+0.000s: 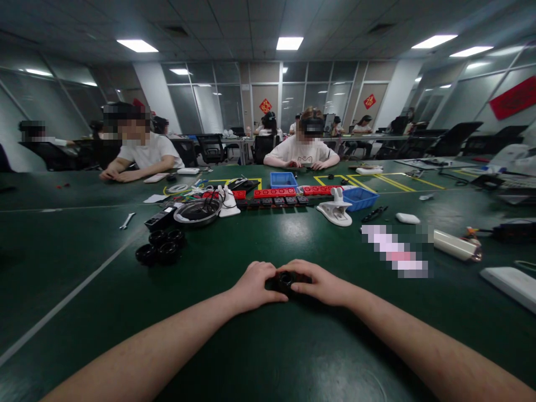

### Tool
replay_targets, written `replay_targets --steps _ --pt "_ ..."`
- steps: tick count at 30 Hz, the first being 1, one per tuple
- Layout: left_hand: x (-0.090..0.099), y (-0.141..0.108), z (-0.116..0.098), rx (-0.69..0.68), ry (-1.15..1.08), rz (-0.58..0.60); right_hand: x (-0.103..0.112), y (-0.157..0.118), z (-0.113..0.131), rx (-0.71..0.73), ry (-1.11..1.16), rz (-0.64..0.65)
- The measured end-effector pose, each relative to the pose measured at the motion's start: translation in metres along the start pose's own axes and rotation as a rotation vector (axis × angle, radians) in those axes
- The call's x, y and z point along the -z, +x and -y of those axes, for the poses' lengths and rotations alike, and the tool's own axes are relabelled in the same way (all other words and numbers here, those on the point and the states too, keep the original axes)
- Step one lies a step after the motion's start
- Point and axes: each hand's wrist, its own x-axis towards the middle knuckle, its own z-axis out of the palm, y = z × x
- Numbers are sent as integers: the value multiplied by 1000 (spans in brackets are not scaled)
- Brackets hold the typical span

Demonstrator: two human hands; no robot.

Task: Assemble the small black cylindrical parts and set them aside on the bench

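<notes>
Two bare hands meet round a small black round part (286, 280), which lies between them with its ringed opening facing the viewer. The left hand (254, 286) closes on the part from its left side, fingertips at the far edge and thumb at the near edge, a dark gap showing inside the curve of the palm; the right hand (321, 283) grasps it from the opposite side, fingers bent over and thumb laid along the near face. Whether the part touches the green table (218, 352) cannot be told. Left of the grip and slightly beyond it stands a cluster of black cups (161, 247); behind these are a round metal dish (180, 220) and, farther left, a wrench (127, 221). Directly beyond the grip, well apart, runs a row of red blocks (274, 193), with a blue tray (282, 180) behind it. Beyond and right of the grip are a white clip stand (335, 212), a white case (407, 218) and a cream cylinder (454, 246). Farthest out, across the table, sits a person in a white shirt (298, 152).
</notes>
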Motion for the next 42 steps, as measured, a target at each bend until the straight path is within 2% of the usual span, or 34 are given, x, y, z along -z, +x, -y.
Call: replay_targets --steps 5,8,17,23,27,32,39,42 --pt "-5 -2 -5 66 70 -110 -7 -5 -4 -141 54 -52" --pt "-5 -4 -6 102 76 -144 -12 -7 0 -211 -24 -104" --pt "0 -7 -5 12 -10 -82 -30 -1 5 -308 -198 -367" --pt "2 -5 -3 -36 -30 -42 -34 0 4 -298 -194 -411" --pt "1 -3 -2 -13 -46 -51 -31 -1 4 -270 -183 -383" --pt "-2 0 1 2 -45 -43 -19 -1 6 -203 -184 -284" --pt "-1 2 3 -39 -14 -18 1 0 -1 -32 -98 -6" --pt "-1 1 2 -44 13 -24 5 -2 -4 2 -48 67"
